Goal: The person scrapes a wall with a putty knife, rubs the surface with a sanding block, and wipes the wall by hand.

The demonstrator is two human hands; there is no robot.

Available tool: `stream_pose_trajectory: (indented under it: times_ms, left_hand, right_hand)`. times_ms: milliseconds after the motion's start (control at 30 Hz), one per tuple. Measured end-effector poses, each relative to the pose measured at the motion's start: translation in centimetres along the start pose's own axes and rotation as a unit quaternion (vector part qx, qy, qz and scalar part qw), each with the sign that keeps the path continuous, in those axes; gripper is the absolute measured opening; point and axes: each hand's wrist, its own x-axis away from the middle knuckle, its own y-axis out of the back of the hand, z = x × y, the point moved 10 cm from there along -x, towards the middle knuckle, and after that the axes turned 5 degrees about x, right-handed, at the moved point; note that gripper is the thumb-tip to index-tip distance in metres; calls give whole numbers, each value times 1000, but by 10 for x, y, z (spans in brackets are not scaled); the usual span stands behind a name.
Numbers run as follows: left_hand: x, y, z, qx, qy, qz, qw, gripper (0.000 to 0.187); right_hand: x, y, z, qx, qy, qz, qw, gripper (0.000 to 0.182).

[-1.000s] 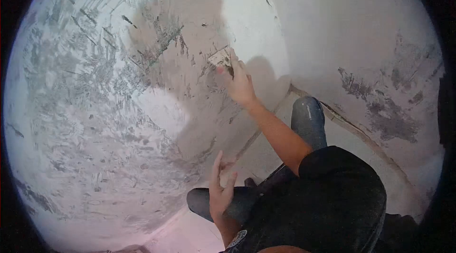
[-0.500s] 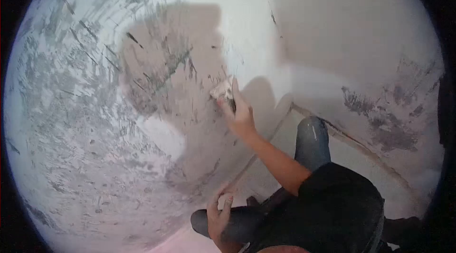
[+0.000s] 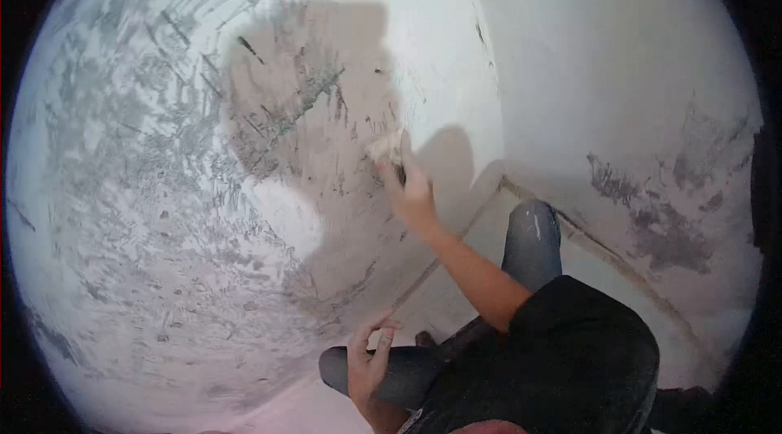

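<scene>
My right hand [image 3: 414, 193] is closed round a putty knife [image 3: 387, 147], its pale, smeared blade against the wall [image 3: 350, 214] in front of me. Fingers cover most of the handle, and a dark strip shows beside them. Around the blade the wall is patchy, with grey smears and dark scratches under the shadow of my head and arm. Lower down, my left hand [image 3: 371, 361] hangs in front of my left knee [image 3: 334, 369]. Its fingers are loosely bent, thumb apart, with nothing between them.
A second wall [image 3: 603, 67] meets the first at a corner on the right, with dark rough patches [image 3: 668, 230] low on it. Brownish edging [image 3: 603, 242] runs along the wall's foot. My right knee [image 3: 533, 238] is close to the corner.
The view has shifted slightly, so the wall marks sit farther right. My right hand keeps the putty knife at the wall, its blade tilted a little differently. My left hand is slightly higher and farther left.
</scene>
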Motion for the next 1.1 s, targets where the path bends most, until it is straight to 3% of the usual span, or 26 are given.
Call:
stream_pose_trajectory:
  times_ms: [67, 133, 267, 300, 400, 467, 533, 567, 600, 633, 667, 700, 767, 833, 933, 967, 1000, 1033, 1100]
  left_hand:
    - [0, 1, 1, 5, -8, -9, 1000, 29]
    - [9, 3, 4, -2, -4, -15, 1000, 32]
    - [21, 2, 2, 45, -30, -9, 999, 30]
    - [21, 2, 0, 40, -33, -5, 999, 30]
    - [25, 6, -13, 19, -42, -10, 999, 28]
    - [35, 11, -15, 9, -34, -17, 999, 28]
    - [38, 9, -15, 104, -43, -7, 994, 29]
    - [38, 8, -17, 111, -51, -10, 992, 29]
    - [34, 5, -18, 80, -46, -10, 996, 29]
    - [32, 4, -16, 49, -37, -12, 998, 29]
    - [32, 7, -15, 57, -37, -23, 997, 29]
    - [33, 6, -16, 11, -39, -17, 999, 30]
    - [43, 3, -16, -22, -15, -16, 1000, 31]
    - [41, -1, -23, 56, -35, -10, 998, 40]
    - [26, -7, 10, 88, -26, -115, 989, 53]
    - [19, -14, 29, 125, 3, -118, 985, 63]
    - [8, -21, 48, 101, -39, -149, 983, 68]
    - [5, -34, 62, 261, 15, -114, 959, 75]
    - [-5, -53, 88, 363, 45, -62, 929, 78]
  right_hand:
    - [10, 5, 26, 32, 140, -16, 990, 78]
    - [-14, 8, 24, 10, 56, 39, 998, 76]
    - [5, -2, -5, -42, -62, 35, 997, 70]
    - [15, -1, 4, 79, 132, -54, 987, 69]
    - [-8, -1, 19, 108, 240, -62, 963, 62]
    - [-28, 36, 40, -95, 12, -67, 993, 54]
    - [-9, 2, 0, -74, -76, 60, 993, 63]
    - [13, 1, 7, 31, 66, -6, 997, 59]
    - [27, -2, 25, 131, 211, -74, 966, 55]
    - [15, 7, 14, 138, 207, -46, 967, 67]
    - [-7, 25, 21, 140, 215, -36, 966, 67]
    - [-44, 46, 10, 21, 72, -11, 997, 65]
    - [-36, 41, -16, -77, -93, 29, 992, 64]
    - [-10, 37, -1, 25, -7, -18, 999, 60]
    - [91, 5, -23, 55, 9, 271, 961, 55]
    - [127, -1, -20, 31, 18, 322, 946, 53]
    - [163, -4, -17, 6, 24, 373, 928, 51]
    - [195, 1, -15, 8, -76, 396, 915, 50]
    - [231, -9, -33, 15, -77, 473, 877, 51]
